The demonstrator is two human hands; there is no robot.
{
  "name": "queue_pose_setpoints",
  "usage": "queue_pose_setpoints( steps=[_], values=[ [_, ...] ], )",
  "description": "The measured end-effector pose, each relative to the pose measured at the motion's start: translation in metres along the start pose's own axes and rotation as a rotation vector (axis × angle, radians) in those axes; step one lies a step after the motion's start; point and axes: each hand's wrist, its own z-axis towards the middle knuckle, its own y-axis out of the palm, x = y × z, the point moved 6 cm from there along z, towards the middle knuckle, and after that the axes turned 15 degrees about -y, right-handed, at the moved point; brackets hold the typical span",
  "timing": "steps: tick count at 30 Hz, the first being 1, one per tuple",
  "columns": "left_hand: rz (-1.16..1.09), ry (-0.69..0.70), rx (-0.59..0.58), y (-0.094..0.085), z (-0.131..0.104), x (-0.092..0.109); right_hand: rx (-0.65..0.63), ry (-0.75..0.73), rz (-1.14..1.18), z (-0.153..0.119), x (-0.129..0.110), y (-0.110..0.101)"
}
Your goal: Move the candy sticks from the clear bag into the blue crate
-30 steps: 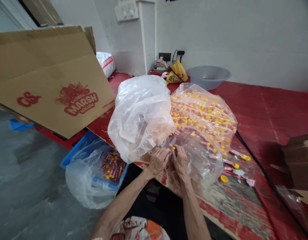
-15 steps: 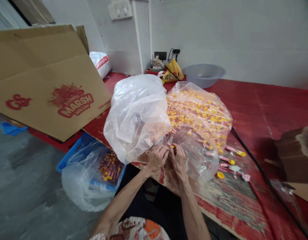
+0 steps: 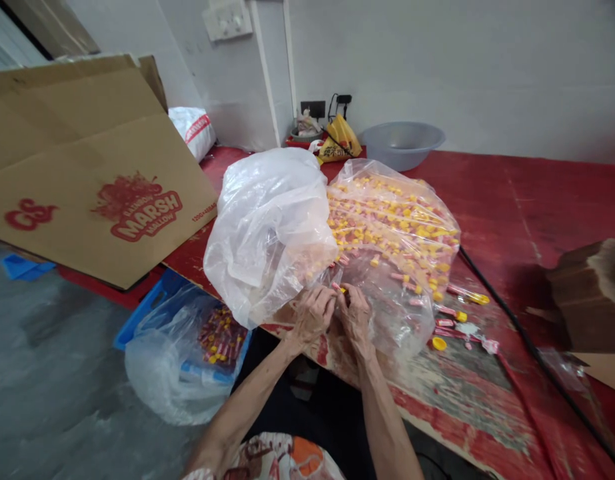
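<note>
At the table's front edge, my left hand (image 3: 314, 312) and my right hand (image 3: 356, 313) are close together with fingers curled. Between their fingertips is a small pink tube with a yellow cap (image 3: 338, 288), partly hidden by the fingers. Just beyond them, a clear plastic bag (image 3: 397, 230) lies on its side, full of similar yellow-capped tubes, its loose mouth towards my right hand. A cloudy white plastic bag (image 3: 267, 220) bulges up beyond my left hand. Several loose tubes (image 3: 452, 312) and a yellow cap (image 3: 439, 343) lie to the right.
A large cardboard box (image 3: 87, 173) stands tilted at the left. Below the table edge, a blue crate (image 3: 142, 315) holds a plastic bag with more tubes. A black cable (image 3: 507, 313) crosses the red table; a plastic basin (image 3: 404, 143) sits by the wall. Brown cardboard (image 3: 587, 293) is at right.
The view has shifted slightly. My hands stay at the same spot around the tube, with only small movement of the fingers.
</note>
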Motion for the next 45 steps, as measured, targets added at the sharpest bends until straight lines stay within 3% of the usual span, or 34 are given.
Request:
queue_pose_setpoints(
  steps=[3,7,12,17,23,29,35,40,45],
  values=[
    [0.045,0.012,0.031,-0.003,-0.005,-0.001,0.007,-0.006,-0.009,0.001,0.000,0.001],
    [0.060,0.055,-0.021,-0.001,-0.006,-0.003,0.006,-0.013,-0.016,0.003,0.001,0.000],
    [0.038,0.019,0.000,-0.010,-0.005,-0.003,0.015,0.000,-0.022,0.002,0.004,-0.001],
    [0.120,0.072,-0.060,-0.002,-0.014,0.000,0.019,-0.016,-0.028,0.002,0.005,-0.001],
    [0.059,0.068,0.038,-0.008,-0.023,0.000,0.061,-0.036,-0.046,0.002,0.005,0.000],
    [0.132,0.053,-0.101,-0.003,-0.023,-0.009,0.030,0.006,-0.038,0.003,0.003,-0.002],
    [0.103,0.057,-0.049,-0.018,-0.025,-0.007,0.019,0.012,-0.037,0.005,0.002,-0.003],
    [0.093,-0.026,-0.124,-0.021,-0.027,-0.010,0.012,0.020,-0.091,0.002,0.010,-0.005],
    [0.070,-0.030,-0.065,-0.027,-0.033,-0.017,-0.015,0.000,-0.134,0.004,0.011,-0.006]
  ],
)
